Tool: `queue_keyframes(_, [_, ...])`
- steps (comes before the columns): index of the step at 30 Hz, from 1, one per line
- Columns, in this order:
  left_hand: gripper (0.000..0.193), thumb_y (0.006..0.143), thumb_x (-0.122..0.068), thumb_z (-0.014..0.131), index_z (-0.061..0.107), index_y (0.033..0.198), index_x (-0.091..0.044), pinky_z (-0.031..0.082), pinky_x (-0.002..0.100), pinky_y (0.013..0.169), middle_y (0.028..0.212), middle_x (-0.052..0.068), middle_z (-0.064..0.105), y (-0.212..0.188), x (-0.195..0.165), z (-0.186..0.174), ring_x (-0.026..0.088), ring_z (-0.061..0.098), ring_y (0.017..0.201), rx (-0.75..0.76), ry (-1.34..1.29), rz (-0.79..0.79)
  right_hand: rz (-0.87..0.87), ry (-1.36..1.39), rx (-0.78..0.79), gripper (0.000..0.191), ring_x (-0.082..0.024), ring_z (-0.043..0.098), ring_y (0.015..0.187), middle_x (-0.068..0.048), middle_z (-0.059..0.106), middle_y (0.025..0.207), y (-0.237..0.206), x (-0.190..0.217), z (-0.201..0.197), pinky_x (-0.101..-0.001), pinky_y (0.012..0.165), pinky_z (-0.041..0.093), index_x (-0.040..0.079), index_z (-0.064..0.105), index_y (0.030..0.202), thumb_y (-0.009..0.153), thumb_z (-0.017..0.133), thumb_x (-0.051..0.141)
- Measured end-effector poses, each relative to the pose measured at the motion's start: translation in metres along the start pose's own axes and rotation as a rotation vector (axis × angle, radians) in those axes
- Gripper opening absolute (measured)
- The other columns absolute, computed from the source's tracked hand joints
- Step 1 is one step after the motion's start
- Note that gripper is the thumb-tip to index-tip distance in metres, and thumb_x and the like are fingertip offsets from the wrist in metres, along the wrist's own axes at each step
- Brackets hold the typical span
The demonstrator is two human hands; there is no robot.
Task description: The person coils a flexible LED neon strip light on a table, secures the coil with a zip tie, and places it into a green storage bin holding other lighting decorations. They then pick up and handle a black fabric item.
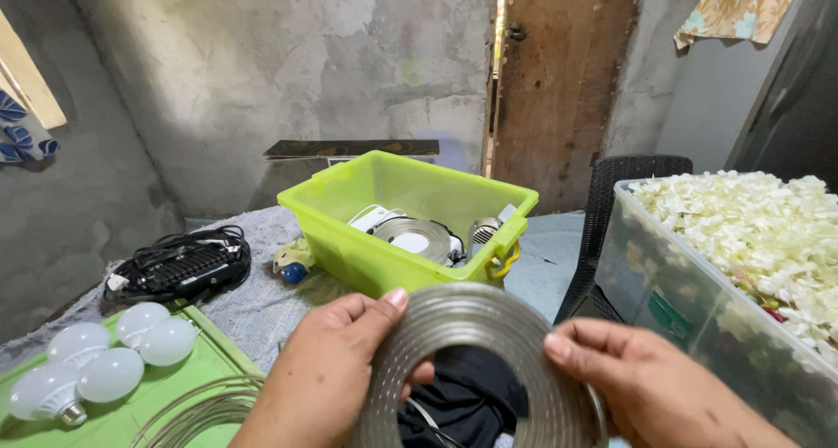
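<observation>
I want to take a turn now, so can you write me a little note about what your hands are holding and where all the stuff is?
Left hand: grips the grey coiled strip on its left side, thumb on top.
Right hand: pinches the coil's right edge.
The coil is held up in front of the lime green bin, which holds another coil.
White bulbs lie on a green tray at left.
No way to tell what is done or left.
</observation>
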State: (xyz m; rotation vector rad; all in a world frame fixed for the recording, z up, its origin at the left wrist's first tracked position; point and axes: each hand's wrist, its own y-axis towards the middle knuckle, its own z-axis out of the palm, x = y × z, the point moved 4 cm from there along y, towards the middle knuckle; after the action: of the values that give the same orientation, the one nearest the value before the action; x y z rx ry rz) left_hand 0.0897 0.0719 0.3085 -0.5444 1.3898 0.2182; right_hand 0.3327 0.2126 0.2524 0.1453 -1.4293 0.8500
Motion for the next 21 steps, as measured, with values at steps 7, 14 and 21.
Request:
queue_keyframes(7, [0.038,0.097,-0.037,0.052,0.067,0.104,-0.003,0.059,0.035,0.056,0.078,0.014,0.077,-0.005,0.011,0.055,0.023,0.074,0.061,0.097,-0.308,0.022,-0.118,-0.563,0.086,0.033,-0.015,0.06,0.069,-0.006,0.069,0.076,-0.006,0.119,0.0,-0.0343,0.064,0.048,0.0,0.075,0.096,0.094,0.066,0.032])
queue_keyframes(14, [0.048,0.106,-0.036,0.045,0.069,0.104,0.005,0.057,0.03,0.06,0.082,0.011,0.075,0.009,-0.02,0.064,0.017,0.072,0.067,0.512,0.03,0.167,-0.111,-0.82,0.227,0.038,-0.007,0.053,0.062,0.003,0.062,0.067,-0.012,0.125,0.023,-0.0281,0.059,0.043,0.004,0.076,0.093,0.09,0.066,0.041])
queue_keyframes(21, [0.048,0.106,-0.034,0.047,0.072,0.1,0.006,0.061,0.028,0.067,0.083,0.011,0.077,0.016,-0.036,0.074,0.016,0.074,0.071,0.651,0.187,0.135,-0.133,-0.843,0.281,0.033,-0.008,0.057,0.068,0.002,0.069,0.076,-0.017,0.126,0.027,-0.0284,0.062,0.047,0.003,0.077,0.102,0.096,0.065,0.033])
